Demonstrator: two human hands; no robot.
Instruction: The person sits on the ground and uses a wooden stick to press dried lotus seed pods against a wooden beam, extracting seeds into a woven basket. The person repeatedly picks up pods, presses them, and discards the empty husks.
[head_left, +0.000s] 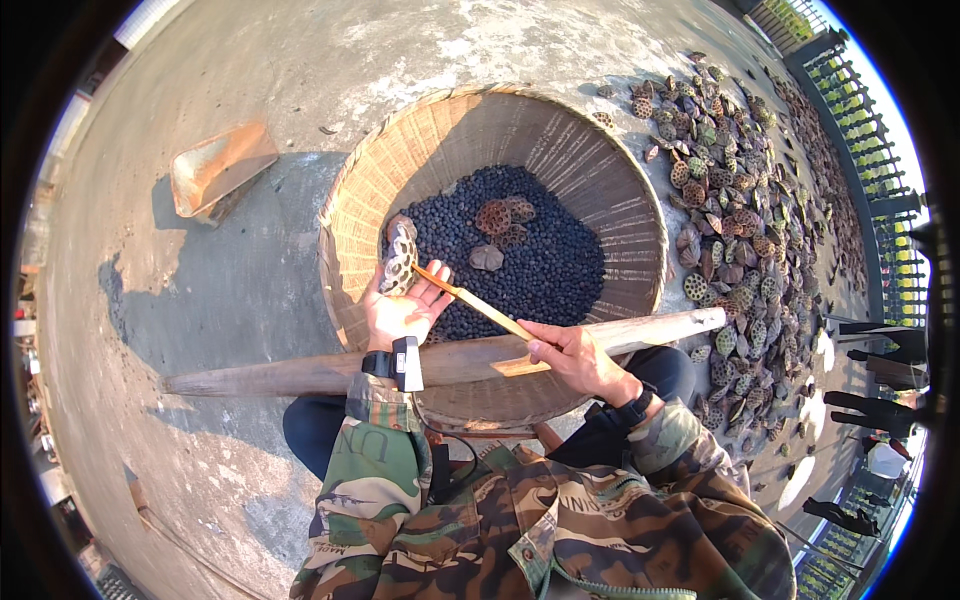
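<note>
A large woven bamboo basket (630, 165) stands before me, with many dark lotus seeds (540, 262) inside. Palm up over its near left part, my left hand (405, 307) supports a dried lotus seed head (400, 256); its grip is partly hidden. My right hand (574, 356) grips a flat bamboo stick (487, 309), whose narrow far end touches or lies close to that seed head. Several brown seed heads (493, 217) and a pale one (486, 257) rest on the seeds. A long wooden pole (285, 376) lies across the basket's near side, below both hands.
Many dried lotus seed heads (739, 292) lie heaped on the concrete at the right. A rusty metal scoop or pan (217, 171) is on the ground at the left. Beyond the heap runs a balustrade (862, 150). Several people (870, 409) are at the far right.
</note>
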